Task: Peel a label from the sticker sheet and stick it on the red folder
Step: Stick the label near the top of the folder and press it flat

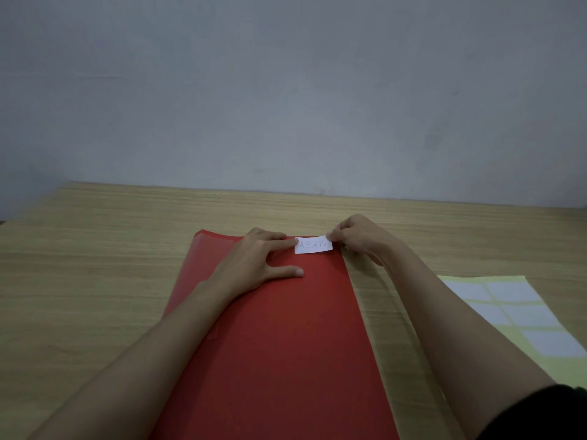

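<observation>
While flat on the red folder (pixel 279 338), label (pixel 313 245) pinched by right hand (pixel 355 239), left hand (pixel 257 258) spread.

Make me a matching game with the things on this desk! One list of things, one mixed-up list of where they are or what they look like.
Things:
1. label
2. red folder
3. sticker sheet
4. left hand

Descriptions:
A. pale yellow with white rectangles, lying at the right of the table
B. white, with "ASSETS" written on it
C. spread flat on the red cover, fingertips at the white tag's left end
D. lies in the middle of the wooden table, under both arms

Pairs: 1-B, 2-D, 3-A, 4-C
</observation>
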### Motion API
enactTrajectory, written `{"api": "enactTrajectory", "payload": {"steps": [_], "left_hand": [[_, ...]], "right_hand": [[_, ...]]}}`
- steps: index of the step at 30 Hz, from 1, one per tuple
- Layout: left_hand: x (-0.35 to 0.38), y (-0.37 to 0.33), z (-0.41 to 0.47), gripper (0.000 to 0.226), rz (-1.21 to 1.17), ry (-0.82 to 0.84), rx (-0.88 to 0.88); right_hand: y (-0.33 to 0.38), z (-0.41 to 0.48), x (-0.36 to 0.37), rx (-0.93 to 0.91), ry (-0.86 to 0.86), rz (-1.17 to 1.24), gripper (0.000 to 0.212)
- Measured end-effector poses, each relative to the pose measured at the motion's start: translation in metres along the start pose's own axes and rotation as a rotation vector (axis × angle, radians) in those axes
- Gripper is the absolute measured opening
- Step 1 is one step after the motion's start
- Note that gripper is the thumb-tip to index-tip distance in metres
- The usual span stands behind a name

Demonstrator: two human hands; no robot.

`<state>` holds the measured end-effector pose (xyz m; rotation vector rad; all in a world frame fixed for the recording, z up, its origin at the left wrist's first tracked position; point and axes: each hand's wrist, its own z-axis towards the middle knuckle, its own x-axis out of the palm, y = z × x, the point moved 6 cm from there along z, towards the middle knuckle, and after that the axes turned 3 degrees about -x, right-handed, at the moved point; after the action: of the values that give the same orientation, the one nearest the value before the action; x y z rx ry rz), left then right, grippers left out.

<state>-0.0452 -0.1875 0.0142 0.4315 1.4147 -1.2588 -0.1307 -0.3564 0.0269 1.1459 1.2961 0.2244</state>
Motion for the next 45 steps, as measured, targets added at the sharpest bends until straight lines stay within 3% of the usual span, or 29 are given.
{"api": "enactTrajectory", "payload": {"steps": [6,19,23,45], "left_hand": [[0.001,0.001,0.001,0.077,0.022,0.005,0.001],[0.002,0.001,0.002,0.084,0.061,0.007,0.022],[0.002,0.001,0.002,0.084,0.058,0.005,0.023],[0.002,0.001,0.002,0.085,0.06,0.012,0.026]], "right_hand": [[-0.001,0.003,0.001,-0.016,-0.014,-0.024,0.025],[-0.006,-0.01,0.003,-0.229,-0.219,-0.21,0.01],[-0.009,-0.014,0.004,-0.247,-0.271,-0.157,0.013],[-0.013,-0.01,0.006,-0.258,-0.281,-0.124,0.014]]}}
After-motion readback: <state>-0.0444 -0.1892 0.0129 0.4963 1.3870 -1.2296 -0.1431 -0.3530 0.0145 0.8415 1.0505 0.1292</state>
